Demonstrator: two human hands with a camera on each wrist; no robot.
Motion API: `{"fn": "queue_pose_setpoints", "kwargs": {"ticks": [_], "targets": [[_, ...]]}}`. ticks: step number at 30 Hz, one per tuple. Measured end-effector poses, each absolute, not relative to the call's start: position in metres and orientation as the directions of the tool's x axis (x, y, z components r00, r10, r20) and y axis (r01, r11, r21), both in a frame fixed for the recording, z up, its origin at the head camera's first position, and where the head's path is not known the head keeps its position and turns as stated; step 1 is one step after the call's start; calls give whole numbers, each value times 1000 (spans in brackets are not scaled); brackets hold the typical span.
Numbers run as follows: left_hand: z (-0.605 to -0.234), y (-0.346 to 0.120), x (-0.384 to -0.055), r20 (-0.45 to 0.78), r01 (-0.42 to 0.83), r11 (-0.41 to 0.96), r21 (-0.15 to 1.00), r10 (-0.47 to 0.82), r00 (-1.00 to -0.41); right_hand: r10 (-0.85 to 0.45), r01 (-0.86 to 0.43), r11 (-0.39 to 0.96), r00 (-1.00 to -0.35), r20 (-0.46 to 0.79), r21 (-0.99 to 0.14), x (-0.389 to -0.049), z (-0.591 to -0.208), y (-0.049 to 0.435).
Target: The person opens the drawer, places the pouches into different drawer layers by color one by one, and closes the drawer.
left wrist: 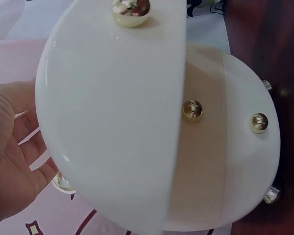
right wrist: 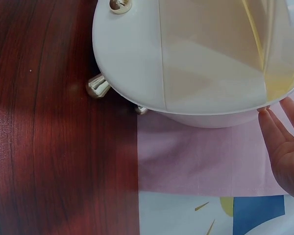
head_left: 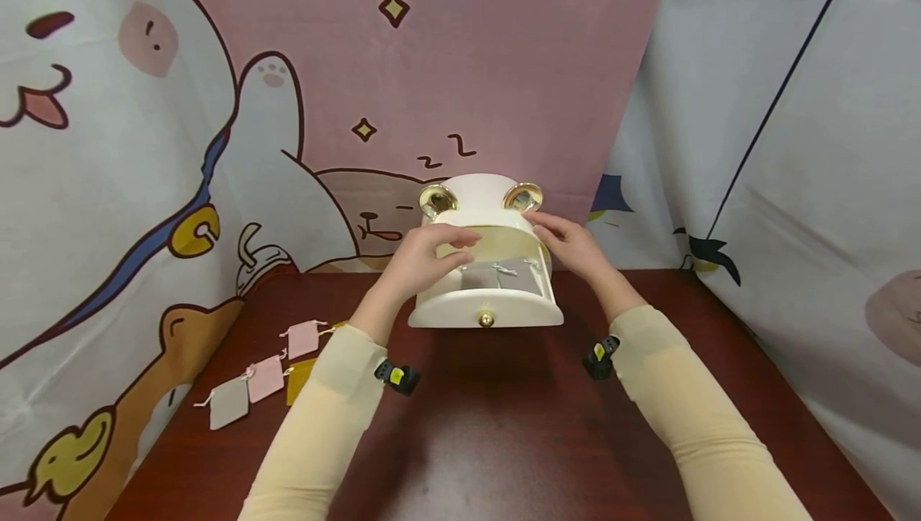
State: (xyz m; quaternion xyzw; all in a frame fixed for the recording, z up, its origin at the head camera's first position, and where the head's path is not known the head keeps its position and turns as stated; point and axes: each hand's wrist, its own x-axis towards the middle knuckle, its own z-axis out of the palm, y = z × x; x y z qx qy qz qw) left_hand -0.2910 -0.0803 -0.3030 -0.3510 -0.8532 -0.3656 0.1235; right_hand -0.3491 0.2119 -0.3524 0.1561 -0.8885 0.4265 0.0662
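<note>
A cream storage box (head_left: 478, 195) with two gold round ears stands on the table. Its upper drawer (head_left: 449, 309) is pulled out and has a gold knob (head_left: 486, 319). Grey drawstring pouches (head_left: 520, 276) lie inside. Over the drawer's left side hovers my left hand (head_left: 424, 259), fingers loosely bent and nothing held; in the left wrist view the drawer front (left wrist: 108, 107) partly hides its fingertips. With fairly straight fingers, my right hand (head_left: 576, 248) is at the box's upper right edge. Its fingertips touch the rim in the right wrist view.
On the left of the dark red table (head_left: 489, 441) lie several small pouches: a grey one (head_left: 229, 403), a pink one (head_left: 265, 379), another pink one (head_left: 303, 340) and a yellow one (head_left: 298, 381). A cartoon-printed cloth (head_left: 460, 65) hangs behind the box.
</note>
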Motion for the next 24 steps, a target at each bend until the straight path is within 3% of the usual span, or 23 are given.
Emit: {"fn": "queue_pose_setpoints", "kwargs": {"ticks": [14, 24], "targets": [[-325, -118, -280, 559, 673, 486, 558, 380, -737, -224, -350, 581, -937, 269, -735, -348, -352, 210], [-346, -162, -280, 500, 571, 450, 687, 277, -820, -217, -344, 582, -939, 267, -737, -349, -353, 211]]}}
